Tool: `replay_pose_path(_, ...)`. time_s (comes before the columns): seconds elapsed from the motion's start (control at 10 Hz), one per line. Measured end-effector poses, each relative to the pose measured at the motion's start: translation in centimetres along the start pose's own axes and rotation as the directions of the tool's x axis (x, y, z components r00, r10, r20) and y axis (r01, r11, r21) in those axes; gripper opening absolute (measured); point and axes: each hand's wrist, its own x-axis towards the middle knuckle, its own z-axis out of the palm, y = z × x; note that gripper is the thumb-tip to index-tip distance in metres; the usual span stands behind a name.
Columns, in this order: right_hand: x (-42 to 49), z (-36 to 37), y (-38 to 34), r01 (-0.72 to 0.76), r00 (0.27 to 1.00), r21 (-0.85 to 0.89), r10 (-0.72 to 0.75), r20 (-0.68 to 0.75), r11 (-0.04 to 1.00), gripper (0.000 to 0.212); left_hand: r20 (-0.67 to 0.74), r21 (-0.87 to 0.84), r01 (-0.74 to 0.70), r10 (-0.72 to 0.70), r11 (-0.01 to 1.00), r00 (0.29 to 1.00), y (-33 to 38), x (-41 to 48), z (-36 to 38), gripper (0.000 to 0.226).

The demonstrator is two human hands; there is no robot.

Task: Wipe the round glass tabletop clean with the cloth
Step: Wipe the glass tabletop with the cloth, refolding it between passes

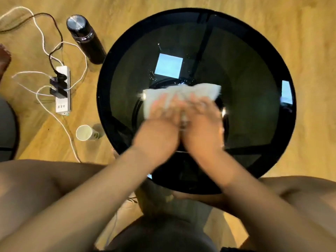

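Note:
The round dark glass tabletop (245, 57) with a black rim fills the middle of the view. A white cloth (205, 90) lies flat on the glass near its centre. My left hand (160, 120) and my right hand (201, 122) press side by side on the cloth, fingers spread forward, both blurred by motion. The near part of the cloth is hidden under my hands. Small water droplets glint on the glass just beyond the cloth.
On the wooden floor to the left stand a black bottle (85, 39), a white paper cup (85, 132) and a power strip (62, 91) with several plugs and cables. My bare knees frame the bottom of the view.

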Motion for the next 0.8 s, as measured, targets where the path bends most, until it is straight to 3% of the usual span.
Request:
replay_pose_path(0.1, 1.7, 5.2, -9.3, 0.289, 0.939, -0.082, -0.265, 0.22, 0.954, 0.035, 0.012, 0.004, 0.252, -0.252, 0.968, 0.968, -9.3, -5.5, -0.8, 0.068)
replay_pose_path(0.2, 3.4, 5.3, -10.2, 0.342, 0.908, -0.033, -0.321, 0.27, 0.939, 0.037, 0.051, 0.031, 0.291, -0.292, 0.956, 0.955, -10.8, -5.7, -1.4, 0.07)
replay_pose_path(0.4, 1.9, -2.4, 4.2, 0.113, 0.987, -0.197, -0.087, 0.135, 0.974, 0.045, -0.003, -0.192, 0.108, -0.11, 0.975, 0.994, 0.4, 3.2, -1.8, 0.069)
replay_pose_path(0.5, -0.2, -8.7, 12.8, -0.127, 0.978, -0.361, 0.178, 0.11, 0.924, 0.052, 0.055, -0.209, -0.126, 0.14, 0.97, 0.989, 10.5, 9.8, -2.1, 0.068)
replay_pose_path(0.6, -0.2, -9.8, 14.5, -0.254, 0.957, -0.34, 0.286, 0.048, 0.905, 0.055, 0.072, -0.202, -0.189, 0.207, 0.961, 0.976, 13.5, 11.8, -1.5, 0.066)
replay_pose_path(0.8, 1.6, -3.5, 5.3, -0.213, 0.975, -0.187, 0.221, 0.022, 0.959, 0.053, -0.02, -0.011, -0.133, 0.133, 0.991, 0.991, 4.9, 6.9, -1.7, 0.062)
